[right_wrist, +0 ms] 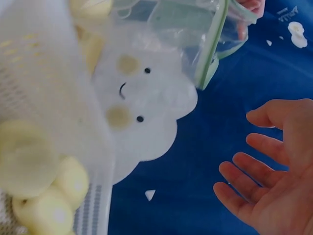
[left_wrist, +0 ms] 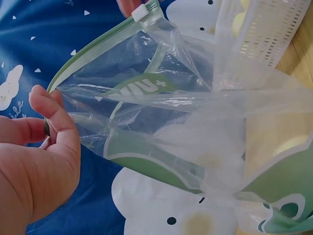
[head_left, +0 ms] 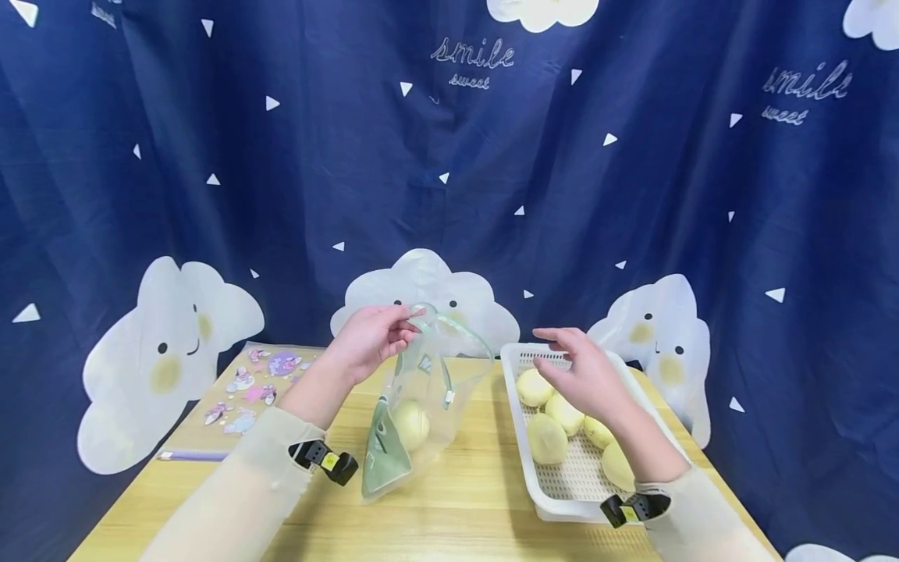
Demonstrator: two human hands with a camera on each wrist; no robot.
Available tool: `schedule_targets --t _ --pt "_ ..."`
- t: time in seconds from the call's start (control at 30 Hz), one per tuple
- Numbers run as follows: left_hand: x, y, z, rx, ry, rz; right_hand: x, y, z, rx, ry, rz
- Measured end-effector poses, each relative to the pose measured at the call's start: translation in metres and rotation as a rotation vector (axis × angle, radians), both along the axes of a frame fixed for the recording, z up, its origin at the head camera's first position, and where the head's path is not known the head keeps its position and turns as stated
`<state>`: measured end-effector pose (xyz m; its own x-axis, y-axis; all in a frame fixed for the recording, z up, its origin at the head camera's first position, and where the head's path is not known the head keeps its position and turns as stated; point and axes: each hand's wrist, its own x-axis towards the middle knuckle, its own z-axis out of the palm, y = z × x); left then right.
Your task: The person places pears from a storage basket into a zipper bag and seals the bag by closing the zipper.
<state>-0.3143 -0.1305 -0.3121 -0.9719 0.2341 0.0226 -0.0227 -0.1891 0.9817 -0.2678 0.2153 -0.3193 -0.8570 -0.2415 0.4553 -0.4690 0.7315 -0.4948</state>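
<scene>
My left hand (head_left: 374, 337) pinches the top rim of a clear zip bag (head_left: 438, 390) with green trim and a green printed panel. The bag hangs over the table with its mouth spread, and one pale yellow round fruit (head_left: 411, 425) lies low inside it. In the left wrist view the zip slider (left_wrist: 140, 12) shows at the far end of the rim. Above the white basket (head_left: 523, 460) hovers my right hand (head_left: 586, 373), fingers spread and holding nothing. Several pale yellow fruits (head_left: 548, 439) lie in that basket; their exact kind is unclear.
On the left of the wooden table (head_left: 449, 515) lies a flat clear zip pouch (head_left: 260, 390) with pink and purple prints. A dark blue curtain (head_left: 393, 172) with clouds hangs right behind the table. The basket's raised rim stands to the right of the bag.
</scene>
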Motion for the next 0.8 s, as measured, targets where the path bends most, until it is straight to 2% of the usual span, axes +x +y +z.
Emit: schedule_targets --t 0.23,0.43,0.57,0.67,0.8 --pt "0.000 -0.004 -0.005 0.009 -0.007 -0.006 0.008 0.029 -0.017 0.072 -0.003 -0.051" --pt "0.000 -0.008 -0.008 0.019 -0.017 -0.007 0.013 0.052 -0.034 0.098 -0.043 -0.084" --pt "0.001 -0.009 -0.009 0.023 -0.021 -0.011 0.015 0.069 -0.046 0.156 -0.068 -0.112" --pt "0.001 -0.010 -0.010 0.030 -0.025 -0.009 0.018 0.081 -0.054 0.217 -0.109 -0.127" --pt "0.001 -0.009 -0.012 0.042 -0.030 -0.008 0.023 0.095 -0.063 0.299 -0.216 -0.130"
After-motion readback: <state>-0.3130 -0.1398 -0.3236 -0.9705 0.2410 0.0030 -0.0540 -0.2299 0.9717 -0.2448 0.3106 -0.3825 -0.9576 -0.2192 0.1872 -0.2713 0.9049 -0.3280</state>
